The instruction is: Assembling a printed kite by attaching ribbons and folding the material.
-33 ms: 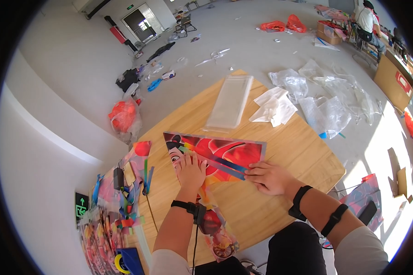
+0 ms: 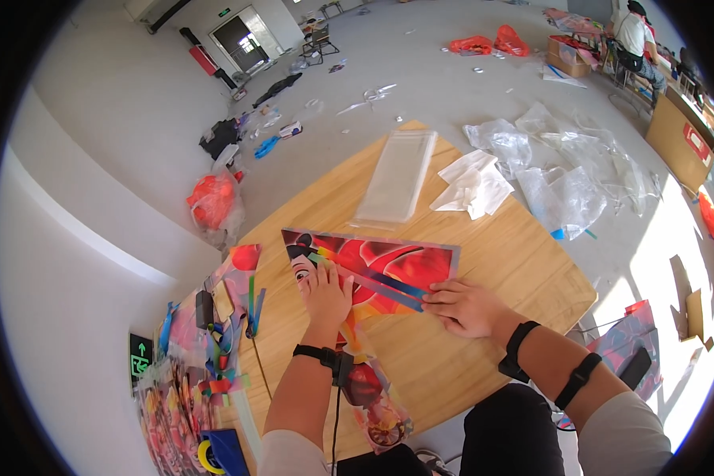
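A glossy printed sheet (image 2: 416,258), mostly red with a cartoon face at its left end, lies slantwise on the wooden table (image 2: 500,246). A bluish band (image 2: 389,291) runs along its near edge. My left hand (image 2: 328,301) rests palm down over the face, fingers stretched out and slightly spread. At the band's right end, my right hand (image 2: 468,308) lays its extended fingertips on the corner, with the thumb lower down near the tabletop. Below the left hand, a narrow printed piece (image 2: 365,385) with red and orange pictures stretches toward the table's near edge.
Farther back on the table are a stack of clear plastic sleeves (image 2: 397,176) and crumpled white paper (image 2: 474,184). Colourful printed scraps (image 2: 206,325) and yellow tape (image 2: 208,458) sit at the left. Clear plastic (image 2: 567,170) covers floor beyond; a person (image 2: 636,44) sits far right.
My left hand has shifted very slightly to the left over the printed sheet. The right hand and the sheet look practically unmoved.
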`<state>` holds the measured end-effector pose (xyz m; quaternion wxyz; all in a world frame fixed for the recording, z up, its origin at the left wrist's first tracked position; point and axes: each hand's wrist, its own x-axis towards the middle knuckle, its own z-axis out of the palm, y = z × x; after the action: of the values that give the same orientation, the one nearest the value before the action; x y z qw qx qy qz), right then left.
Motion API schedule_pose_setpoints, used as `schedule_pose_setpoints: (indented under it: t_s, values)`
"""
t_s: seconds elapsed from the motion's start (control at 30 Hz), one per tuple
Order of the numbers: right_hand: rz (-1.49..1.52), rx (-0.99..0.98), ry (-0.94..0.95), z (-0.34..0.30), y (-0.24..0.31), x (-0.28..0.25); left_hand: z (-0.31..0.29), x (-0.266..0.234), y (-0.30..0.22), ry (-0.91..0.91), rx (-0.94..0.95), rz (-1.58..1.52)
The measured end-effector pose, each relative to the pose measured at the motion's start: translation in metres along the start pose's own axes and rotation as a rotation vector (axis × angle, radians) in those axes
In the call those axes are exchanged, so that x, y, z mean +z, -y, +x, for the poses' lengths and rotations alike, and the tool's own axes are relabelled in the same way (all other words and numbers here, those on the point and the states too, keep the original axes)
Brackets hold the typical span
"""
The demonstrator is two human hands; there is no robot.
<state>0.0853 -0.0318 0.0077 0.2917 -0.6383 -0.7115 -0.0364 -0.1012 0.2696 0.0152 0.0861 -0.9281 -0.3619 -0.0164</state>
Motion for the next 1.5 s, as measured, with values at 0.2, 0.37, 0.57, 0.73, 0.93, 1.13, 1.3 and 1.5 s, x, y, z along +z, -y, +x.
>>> schedule_pose_setpoints:
  t_s: [0.2,0.37,0.57,0.73,0.93,1.13,1.3,1.5]
  values:
    - [0.004,-0.009,-0.003,0.005,0.004,-0.002,0.014,0.004,0.036,-0.039,-0.112,-0.083]
    - [0.012,0.01,0.01,0.0,0.001,-0.001,-0.012,-0.008,0.02,-0.124,0.065,-0.309]
    - [0.02,-0.013,0.03,-0.001,-0.002,-0.002,-0.093,-0.038,-0.062,-0.092,0.475,-0.404]
    - [0.028,-0.011,0.029,0.004,0.001,0.004,-0.096,-0.038,-0.07,-0.09,0.504,-0.344]
    - [0.017,-0.003,0.028,0.006,0.004,-0.005,-0.091,-0.034,-0.075,-0.098,0.54,-0.343]
    - [0.008,-0.008,0.044,0.005,0.004,-0.006,-0.098,-0.033,-0.085,-0.112,0.68,-0.454]
    - [0.008,-0.013,0.032,0.005,0.003,-0.005,-0.11,-0.032,-0.102,-0.115,0.613,-0.428]
    - [0.014,-0.016,0.021,0.007,0.004,-0.007,-0.11,-0.023,-0.098,-0.111,0.567,-0.433]
